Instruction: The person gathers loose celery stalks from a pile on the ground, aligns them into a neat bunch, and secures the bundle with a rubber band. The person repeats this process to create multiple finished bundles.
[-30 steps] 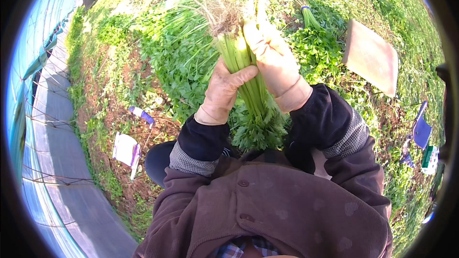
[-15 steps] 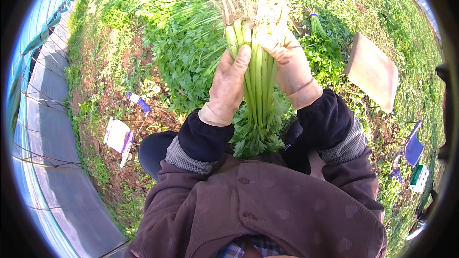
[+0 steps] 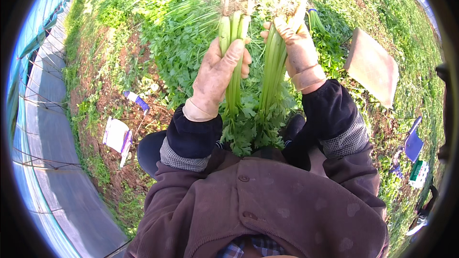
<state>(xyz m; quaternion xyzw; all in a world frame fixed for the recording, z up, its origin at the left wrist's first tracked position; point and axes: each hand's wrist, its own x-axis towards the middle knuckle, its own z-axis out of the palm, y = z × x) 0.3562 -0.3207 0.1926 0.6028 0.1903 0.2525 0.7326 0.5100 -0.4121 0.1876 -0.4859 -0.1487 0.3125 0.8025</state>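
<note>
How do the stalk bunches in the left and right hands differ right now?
Lean: the left bunch runs nearly straight up the picture; the right bunch slants, its root end toward the right.
Grip: the left hand holds the left bunch with stalk bases showing above its grip; the right hand grips the right bunch close by the roots.
Shared: both are green, roots away from the person, leaves toward the body.

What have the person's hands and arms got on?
The left hand and right hand wear thin, smudged gloves with pale, loose-edged cuffs. Both arms have brown sleeves, then little black-and-white checked bands, then very dark, plain sleeve ends near the wrists.
</note>
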